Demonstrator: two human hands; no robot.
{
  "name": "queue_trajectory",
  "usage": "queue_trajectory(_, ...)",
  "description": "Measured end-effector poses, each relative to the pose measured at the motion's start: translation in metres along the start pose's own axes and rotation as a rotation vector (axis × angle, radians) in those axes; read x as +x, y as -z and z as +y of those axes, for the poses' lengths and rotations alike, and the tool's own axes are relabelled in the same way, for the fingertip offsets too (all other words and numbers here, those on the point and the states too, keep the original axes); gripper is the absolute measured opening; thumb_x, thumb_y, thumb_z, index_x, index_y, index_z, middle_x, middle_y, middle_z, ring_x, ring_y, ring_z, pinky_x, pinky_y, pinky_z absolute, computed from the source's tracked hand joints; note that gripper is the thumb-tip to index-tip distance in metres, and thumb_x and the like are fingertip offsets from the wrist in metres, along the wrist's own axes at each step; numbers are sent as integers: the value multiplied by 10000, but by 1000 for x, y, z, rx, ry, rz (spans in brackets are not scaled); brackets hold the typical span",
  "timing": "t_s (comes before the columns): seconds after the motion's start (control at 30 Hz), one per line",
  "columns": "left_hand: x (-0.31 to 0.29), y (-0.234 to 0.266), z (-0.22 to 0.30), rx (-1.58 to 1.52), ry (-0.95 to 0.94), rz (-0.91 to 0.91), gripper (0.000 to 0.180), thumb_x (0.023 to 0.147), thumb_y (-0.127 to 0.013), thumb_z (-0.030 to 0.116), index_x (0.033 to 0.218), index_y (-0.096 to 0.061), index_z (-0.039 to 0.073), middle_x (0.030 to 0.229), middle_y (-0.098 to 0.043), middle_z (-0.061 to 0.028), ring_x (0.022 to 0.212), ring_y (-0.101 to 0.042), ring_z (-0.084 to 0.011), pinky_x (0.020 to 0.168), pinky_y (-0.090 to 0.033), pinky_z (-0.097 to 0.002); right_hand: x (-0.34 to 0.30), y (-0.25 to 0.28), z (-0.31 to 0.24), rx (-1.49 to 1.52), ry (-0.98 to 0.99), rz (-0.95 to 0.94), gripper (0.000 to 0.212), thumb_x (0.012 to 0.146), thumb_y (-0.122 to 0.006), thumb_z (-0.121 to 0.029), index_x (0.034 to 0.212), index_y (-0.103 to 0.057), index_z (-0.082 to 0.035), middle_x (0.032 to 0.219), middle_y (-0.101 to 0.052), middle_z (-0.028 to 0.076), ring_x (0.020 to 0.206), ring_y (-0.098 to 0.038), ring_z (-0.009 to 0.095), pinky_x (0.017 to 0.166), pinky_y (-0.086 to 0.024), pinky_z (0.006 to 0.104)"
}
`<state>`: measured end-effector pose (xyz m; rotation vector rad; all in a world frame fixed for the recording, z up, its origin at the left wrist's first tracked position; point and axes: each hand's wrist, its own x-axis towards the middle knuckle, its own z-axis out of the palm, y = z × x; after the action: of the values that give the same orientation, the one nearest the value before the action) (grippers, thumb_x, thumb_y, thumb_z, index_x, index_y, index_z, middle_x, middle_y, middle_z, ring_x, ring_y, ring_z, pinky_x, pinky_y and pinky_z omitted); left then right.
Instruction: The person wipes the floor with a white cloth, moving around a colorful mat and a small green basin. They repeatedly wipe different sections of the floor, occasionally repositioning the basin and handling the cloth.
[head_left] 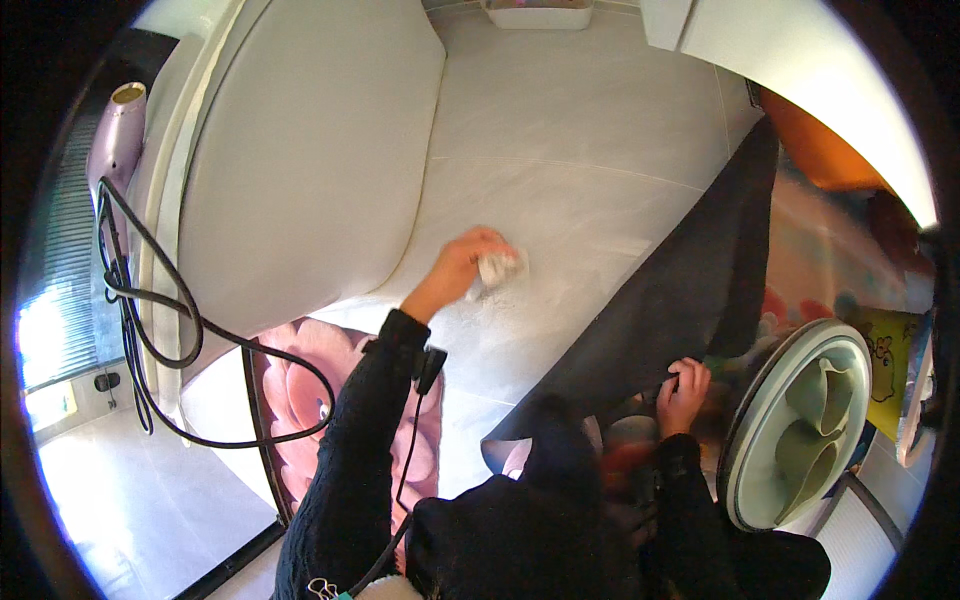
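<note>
On the light grey tiled floor [570, 110], my left hand [465, 258] presses a crumpled whitish cloth or tissue [500, 266], with its fingers closed around it. Wet-looking marks lie about the cloth. A floor mat [650, 310] is folded back over itself to the right, its dark underside facing up. The fingers of my right hand [684, 396] are curled on the near edge of that mat. Part of the mat's coloured, printed face [810, 240] shows farther right.
A large pale rounded fixture [320, 140] stands at left, with a purple hair dryer [118, 140] and looped black cord beside it. A pink petal-shaped mat [300, 375] lies near my left arm. A round grey-green folding basin [800, 430] leans at right. A white tray [540, 18] sits far off.
</note>
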<state>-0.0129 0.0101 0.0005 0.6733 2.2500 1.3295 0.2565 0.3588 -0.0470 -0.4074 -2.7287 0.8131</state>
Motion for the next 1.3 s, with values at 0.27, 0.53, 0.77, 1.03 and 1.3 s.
queue_trajectory(0.27,84,64,-65,384,-87,635,385,796,-503,-126,1068,-698,65,1072,-653,-144,977,-625,-325,875,-497,-375,-3,-1,4,-18,11,-16,168,751,-553,12,902,-550,-61,1018,-562,150,1012,-509,367,950,-389,482)
queue_trajectory(0.53,23,-9,-44,447,-167,393,564,712,-501,-179,1180,-656,96,1188,-638,-118,1192,-539,-338,1036,-416,-379,0,1,0,-36,19,-14,176,752,-549,17,911,-551,-59,1031,-565,149,1020,-506,365,928,-403,479)
queue_trajectory(0.77,-51,-14,-23,186,-29,435,526,741,-495,-157,1175,-664,89,1169,-623,-115,1132,-562,-310,965,-454,-374,-1,-4,3,-10,39,25,188,763,-514,33,922,-558,-55,1018,-564,151,1008,-513,359,889,-413,464)
queue_trajectory(1.03,-80,-23,-44,530,380,718,517,780,-550,-40,1283,-587,77,1176,-492,-186,1121,-435,-380,999,-356,-471,-2,-4,7,-60,56,-17,181,799,-489,19,957,-530,-59,1024,-542,148,1006,-495,364,881,-398,486)
queue_trajectory(1.3,-79,-64,-22,265,132,608,557,758,-491,-134,1267,-565,78,1196,-505,-179,1119,-493,-355,997,-412,-401,-1,-4,10,-61,62,-16,163,794,-494,19,931,-539,-57,1022,-547,138,1004,-495,361,880,-398,472)
